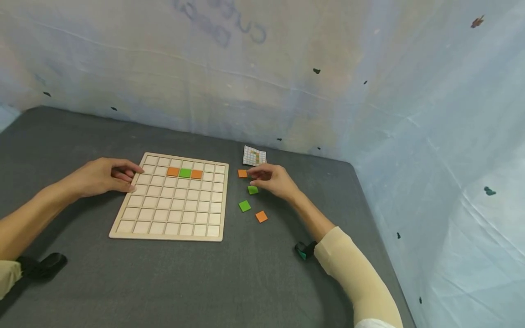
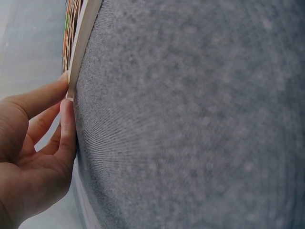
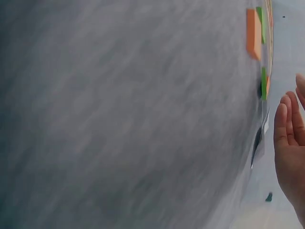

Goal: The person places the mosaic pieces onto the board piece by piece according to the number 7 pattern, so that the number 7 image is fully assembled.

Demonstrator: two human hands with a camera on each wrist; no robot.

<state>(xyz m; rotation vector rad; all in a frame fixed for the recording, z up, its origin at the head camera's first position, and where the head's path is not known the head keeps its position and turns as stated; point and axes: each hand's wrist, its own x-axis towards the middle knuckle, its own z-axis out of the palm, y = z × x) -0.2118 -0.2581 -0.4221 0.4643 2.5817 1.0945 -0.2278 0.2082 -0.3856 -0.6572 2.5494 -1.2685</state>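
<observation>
A pale wooden grid board (image 1: 168, 232) lies on the dark cloth, with an orange tile (image 1: 172, 171), a green tile (image 1: 185, 173) and another orange tile (image 1: 197, 174) side by side in one row near its far edge. At the board's left edge my left hand (image 1: 100, 176) pinches the rim between thumb and finger, as the left wrist view shows close up. My right hand (image 1: 275, 181) hovers over loose tiles right of the board, fingers slightly bent. Its thumb is just above a green tile (image 1: 253, 190), and its fingertips are near an orange tile (image 1: 242, 173). I see no tile held.
Nearer me lie a loose green tile (image 1: 244, 206) and an orange tile (image 1: 261, 216). A small printed card (image 1: 254, 156) with a coloured grid pattern lies beyond the right hand. A pale hanging cloth (image 1: 246, 91) stands behind the dark table surface (image 1: 172, 287) and along its right side.
</observation>
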